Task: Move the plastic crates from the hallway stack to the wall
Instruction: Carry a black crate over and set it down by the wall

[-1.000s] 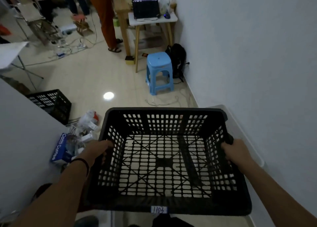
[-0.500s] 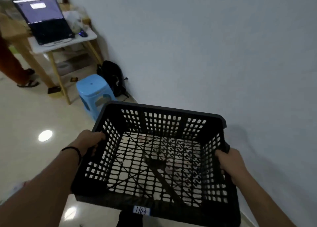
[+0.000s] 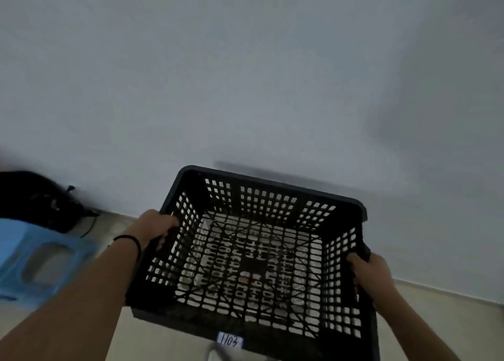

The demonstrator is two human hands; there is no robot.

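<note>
I hold a black perforated plastic crate in the air in front of me, its far rim close to the white wall. The crate is empty and has a white label reading 1103 on its near rim. My left hand, with a black band on the wrist, grips the left rim. My right hand grips the right rim. The floor shows through the crate's mesh bottom.
A blue plastic stool stands at the lower left. Behind it a black backpack leans on the wall. The beige floor meets the wall's baseboard just beyond the crate.
The view has swung right, away from the room, and now faces the wall. The crate came along in both hands and is nearer the wall. The table and laptop have left the view.
</note>
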